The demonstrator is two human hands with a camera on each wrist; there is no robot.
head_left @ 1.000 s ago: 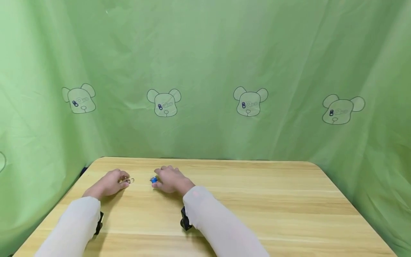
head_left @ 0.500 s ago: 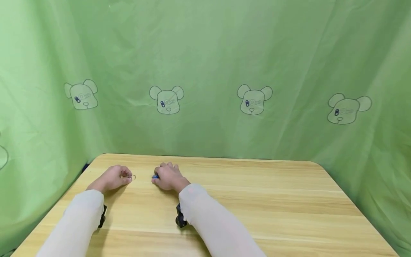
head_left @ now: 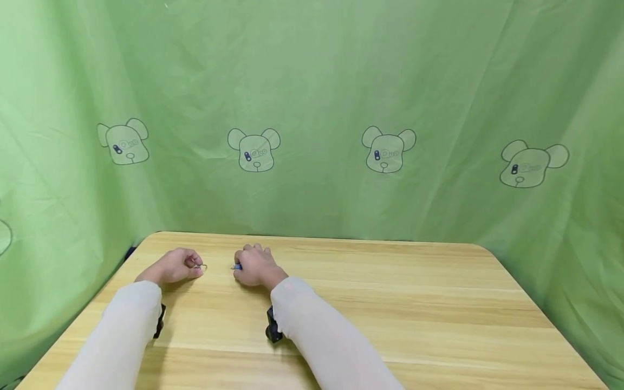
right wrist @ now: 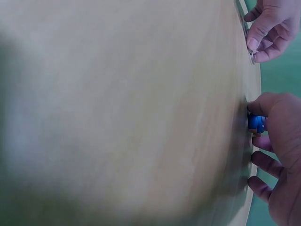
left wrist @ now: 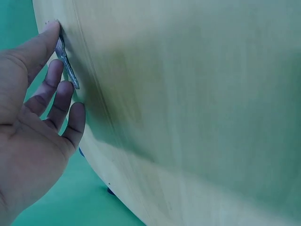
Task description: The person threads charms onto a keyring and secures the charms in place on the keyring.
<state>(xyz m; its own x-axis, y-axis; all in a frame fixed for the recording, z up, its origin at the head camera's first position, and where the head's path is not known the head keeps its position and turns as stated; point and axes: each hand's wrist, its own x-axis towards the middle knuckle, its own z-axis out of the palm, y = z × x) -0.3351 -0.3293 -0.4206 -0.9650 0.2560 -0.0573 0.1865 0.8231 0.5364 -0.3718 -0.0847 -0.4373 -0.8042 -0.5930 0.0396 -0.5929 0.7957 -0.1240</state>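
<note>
My left hand (head_left: 175,265) is at the far left of the table, thumb and fingertips pinching a small silver metal piece. A thin loop (head_left: 204,267) of it sticks out to the right. Seen from the left wrist, the metal piece (left wrist: 67,63) is narrow and slants down past the fingers. Across a short gap, my right hand (head_left: 257,267) bends over a small blue object (right wrist: 256,123), held between thumb and forefinger close to the tabletop. Some orange-brown shows on its lower side in the right wrist view; the hand hides most of it in the head view.
The light wood table (head_left: 390,303) has rounded far corners. Behind and beside it hangs a green curtain (head_left: 312,81) printed with bear heads. A black wrist camera (head_left: 273,325) sits under the right sleeve, close above the table.
My right fingers have closed in round the blue object, which shows less now. The left fingers have drawn together on the metal piece, covering more of it. The head view has shifted slightly.
</note>
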